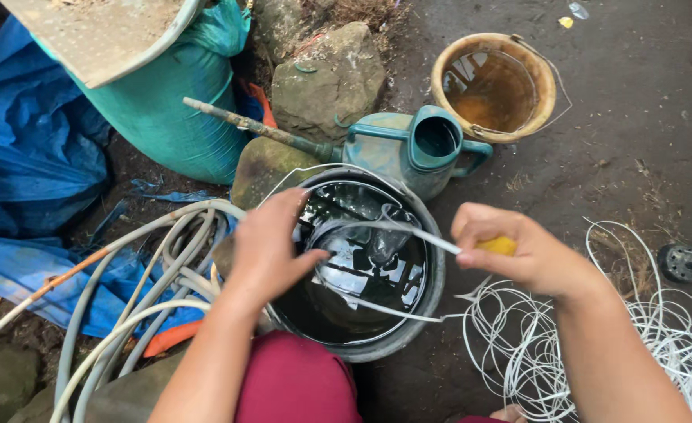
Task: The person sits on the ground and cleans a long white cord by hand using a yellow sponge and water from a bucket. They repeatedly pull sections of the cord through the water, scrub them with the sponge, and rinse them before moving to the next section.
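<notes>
White strip (pixel 393 229): we hold it between our two hands, stretched across the top of the black bucket; it is thin and flat, and its far part curls down into the water.
Right hand (pixel 514 254): closed around a yellow handle (pixel 499 245), with the strip coming out at the thumb side; what the handle belongs to, we cannot tell.
Left hand (pixel 266 249): fingers bent and half closed over the bucket's near rim; the thumb points to the strip's loop, but if it really pinches the strip we cannot tell.
Black bucket (pixel 432 294): directly under and between both hands, full of dark shiny water, with loops of the strip lying inside.
Loose white strips (pixel 534 352): a tangled heap on the ground below our right wrist, just beside the bucket.
Hoses (pixel 158 274): thick pale coils on the ground beyond our left forearm.
Watering can (pixel 409 145): green, just behind the bucket, its long spout pointing away past our left hand.
Yellow bucket (pixel 493 84): farther out past the can, holding brownish water.
Stone (pixel 326 78): grey, behind the can's spout.
Green barrel (pixel 166 110): far beyond our left hand, next to a blue tarp (pixel 33 157).
Red trousers (pixel 295 384): our knee, close under the left arm.
</notes>
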